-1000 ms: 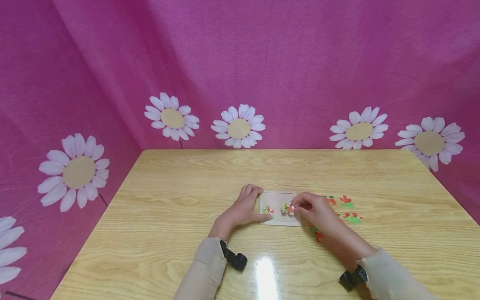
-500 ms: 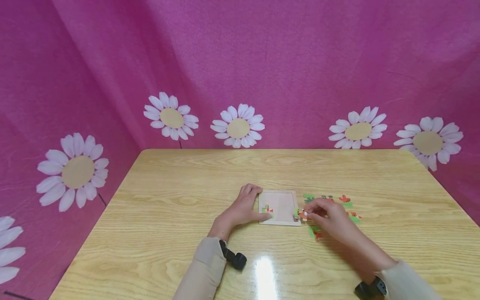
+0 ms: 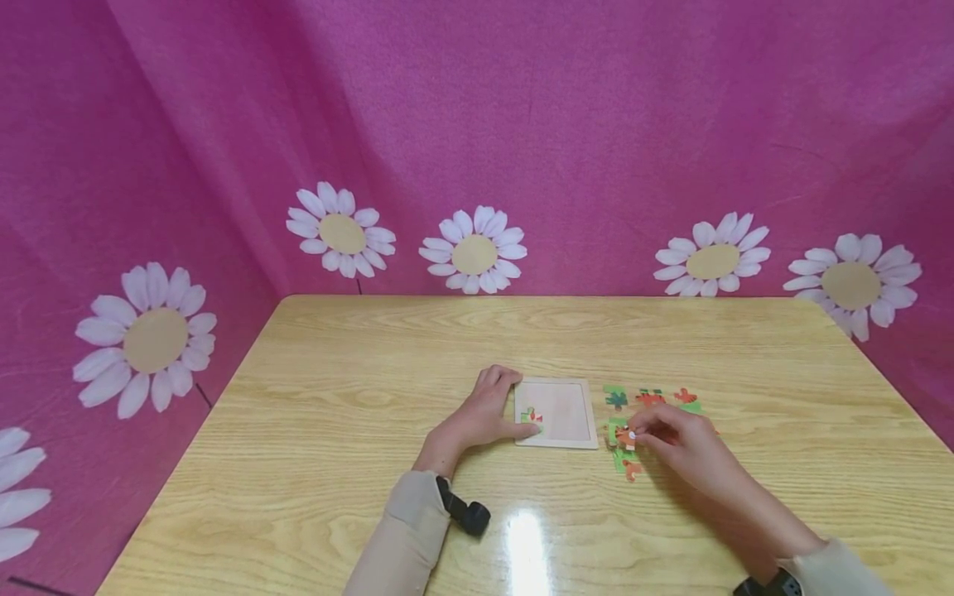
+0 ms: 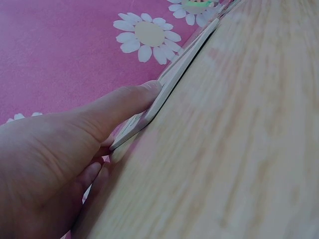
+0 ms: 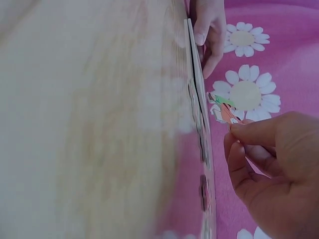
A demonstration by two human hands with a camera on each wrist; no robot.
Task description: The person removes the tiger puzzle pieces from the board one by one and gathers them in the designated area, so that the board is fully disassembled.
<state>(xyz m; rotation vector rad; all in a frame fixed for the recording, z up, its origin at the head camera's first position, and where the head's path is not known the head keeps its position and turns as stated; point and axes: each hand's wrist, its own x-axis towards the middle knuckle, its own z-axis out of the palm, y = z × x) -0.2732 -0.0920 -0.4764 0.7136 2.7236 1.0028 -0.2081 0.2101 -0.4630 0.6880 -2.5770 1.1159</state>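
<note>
A square wooden puzzle tray [image 3: 564,410] lies flat on the table. My left hand [image 3: 484,412] grips its left side, the thumb on top and the other fingers along the edge. One green and red puzzle piece [image 3: 531,415] sits in the tray's near-left corner, beside that thumb. To the right of the tray, my right hand [image 3: 689,447] pinches an orange and green puzzle piece [image 3: 623,436] between thumb and fingertips. In the right wrist view, this piece is tilted and raised above the table surface. In the head view it overlaps the loose pieces behind it.
Several loose puzzle pieces lie right of the tray, among them a green one [image 3: 615,396], a red one [image 3: 685,396] and a green and orange one [image 3: 631,470]. The wooden table [image 3: 387,348] ends at a pink curtain [image 3: 581,124] with printed daisies.
My right hand has moved right with the puzzle piece, from over the tray to above the loose pieces. The left hand and the tray have stayed in place.
</note>
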